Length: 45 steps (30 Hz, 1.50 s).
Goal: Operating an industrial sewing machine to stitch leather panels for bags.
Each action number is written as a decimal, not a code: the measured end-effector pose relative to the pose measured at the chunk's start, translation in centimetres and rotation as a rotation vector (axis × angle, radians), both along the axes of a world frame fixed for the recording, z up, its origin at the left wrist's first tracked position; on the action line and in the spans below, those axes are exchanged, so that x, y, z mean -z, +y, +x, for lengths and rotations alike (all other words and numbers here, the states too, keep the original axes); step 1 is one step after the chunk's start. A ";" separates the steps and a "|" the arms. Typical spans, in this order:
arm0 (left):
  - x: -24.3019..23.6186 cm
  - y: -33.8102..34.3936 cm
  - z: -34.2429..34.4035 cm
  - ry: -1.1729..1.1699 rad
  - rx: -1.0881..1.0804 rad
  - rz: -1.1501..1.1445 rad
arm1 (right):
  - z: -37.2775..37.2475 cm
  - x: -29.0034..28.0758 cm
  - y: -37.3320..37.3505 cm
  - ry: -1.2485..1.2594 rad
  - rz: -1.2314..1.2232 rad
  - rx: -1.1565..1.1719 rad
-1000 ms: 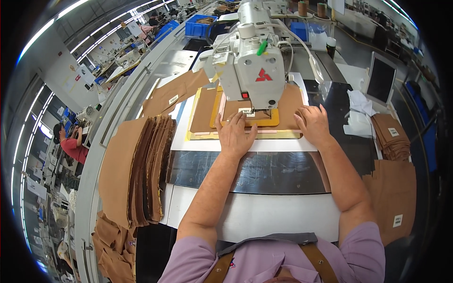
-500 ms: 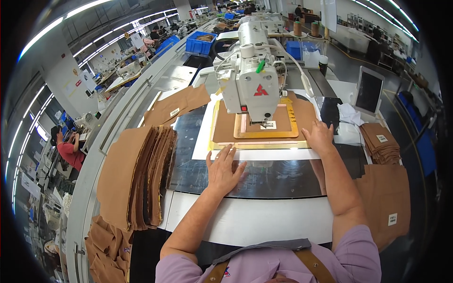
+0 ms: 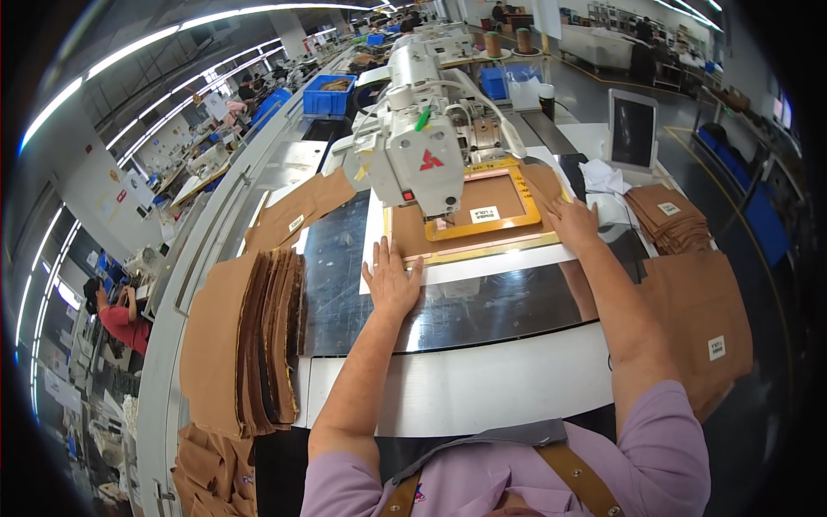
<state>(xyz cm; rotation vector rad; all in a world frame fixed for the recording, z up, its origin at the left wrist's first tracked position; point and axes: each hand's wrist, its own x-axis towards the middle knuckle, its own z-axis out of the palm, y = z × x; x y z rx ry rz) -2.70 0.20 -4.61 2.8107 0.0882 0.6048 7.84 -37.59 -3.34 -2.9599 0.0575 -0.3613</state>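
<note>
Under the head of a white industrial sewing machine point(image 3: 413, 159) lies a brown fabric panel point(image 3: 409, 233) on a white template sheet point(image 3: 482, 270) with yellow taped edges. On the panel rests a yellow rectangular frame point(image 3: 487, 229), with a small white label point(image 3: 484, 214) inside it. My left hand point(image 3: 394, 283) lies at the sheet's near left corner, fingers spread and holding nothing. At the sheet's right edge is my right hand point(image 3: 573, 226), its fingers stretched out flat beside the panel. The machine head hides the panel's far left part.
A thick stack of brown pieces point(image 3: 224, 345) stands at left, with another piece point(image 3: 297, 215) behind it. More labelled brown pieces point(image 3: 702, 319) lie at right. A screen point(image 3: 633, 129), a blue bin point(image 3: 327, 96) and white cloth point(image 3: 606, 177) stand farther back.
The sheet with panel and frame has shifted right relative to the machine head, and the label now shows fully. My left hand has moved to the sheet's left corner. The view has turned.
</note>
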 end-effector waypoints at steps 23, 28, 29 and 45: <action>-5.3 -13.1 -5.5 -0.508 0.585 0.489 | -7.6 -8.0 -17.2 -0.412 0.596 -0.050; -6.8 -24.6 -9.2 -0.680 0.996 0.349 | -19.4 -10.7 -30.9 -0.526 0.667 0.109; -6.7 -26.9 -9.9 -0.691 1.088 0.314 | -22.5 -10.5 -34.2 -0.448 0.678 0.167; -3.6 -22.8 -12.0 -0.135 1.149 0.094 | -25.6 -4.6 -31.5 -0.421 0.339 0.359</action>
